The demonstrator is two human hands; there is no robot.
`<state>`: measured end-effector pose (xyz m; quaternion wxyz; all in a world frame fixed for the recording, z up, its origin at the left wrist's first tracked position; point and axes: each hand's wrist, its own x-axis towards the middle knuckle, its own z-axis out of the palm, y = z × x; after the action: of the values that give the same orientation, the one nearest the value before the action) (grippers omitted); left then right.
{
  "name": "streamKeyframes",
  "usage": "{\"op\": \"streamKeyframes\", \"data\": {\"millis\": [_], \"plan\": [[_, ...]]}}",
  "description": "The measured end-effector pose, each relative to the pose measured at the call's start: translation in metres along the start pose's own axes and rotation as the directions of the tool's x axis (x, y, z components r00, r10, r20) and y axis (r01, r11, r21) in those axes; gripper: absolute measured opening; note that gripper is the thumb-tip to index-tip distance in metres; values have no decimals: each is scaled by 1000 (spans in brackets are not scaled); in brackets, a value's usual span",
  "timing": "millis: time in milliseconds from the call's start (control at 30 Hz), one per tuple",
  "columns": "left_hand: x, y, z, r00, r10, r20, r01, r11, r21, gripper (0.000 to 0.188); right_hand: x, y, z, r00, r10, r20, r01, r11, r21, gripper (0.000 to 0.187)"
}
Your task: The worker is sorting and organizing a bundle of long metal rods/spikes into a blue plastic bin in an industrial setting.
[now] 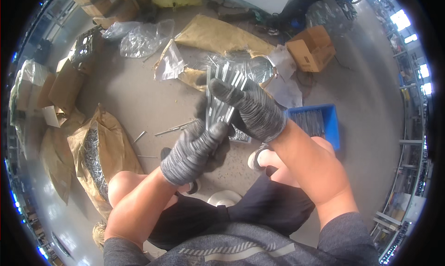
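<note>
A loose bundle of thin, shiny metal rods (pixel 217 109) is held up in front of me, its upper ends fanned apart. My left hand (pixel 197 148), in a grey knit glove, is closed around the lower part, thumb along the front. Higher up, my right hand (pixel 259 108), gloved the same way, grips the bundle from the right with its thumb across the rods. Most fingers of both hands are hidden behind them. Beyond the bundle lies a torn brown sack (pixel 218 32) with clear plastic at its opening.
By my right knee is a blue bin (pixel 332 127) of similar rods. A brown sack (pixel 121 143) of small metal pieces lies open at the left. A few rods (pixel 175 128) rest on the floor. Cardboard boxes (pixel 311 48) and plastic bags (pixel 143 39) stand farther off.
</note>
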<state>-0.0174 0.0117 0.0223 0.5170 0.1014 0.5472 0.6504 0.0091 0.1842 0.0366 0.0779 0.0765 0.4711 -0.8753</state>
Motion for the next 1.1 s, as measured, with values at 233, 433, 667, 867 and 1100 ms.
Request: {"op": "streamKeyframes", "data": {"millis": [233,433,667,867,1100], "plan": [[-15,22,-16,951,143,-274,-124,989,87,44,25,28,-59,995,68,-68,-73,994,-80,55],[-21,24,-23,901,124,-416,-110,992,58,39,45,129,-183,903,373,-214,-234,9,-972,47],[-16,22,-40,897,148,-416,-124,989,83,36,57,252,-227,889,244,-388,-330,-246,-911,54],[-26,30,-53,822,70,-564,-116,992,-46,31,77,313,-213,919,143,-368,-351,-131,-927,49],[-13,40,-57,812,56,-581,-92,995,-33,43,67,326,-254,943,59,-329,-331,288,-899,30]]}}
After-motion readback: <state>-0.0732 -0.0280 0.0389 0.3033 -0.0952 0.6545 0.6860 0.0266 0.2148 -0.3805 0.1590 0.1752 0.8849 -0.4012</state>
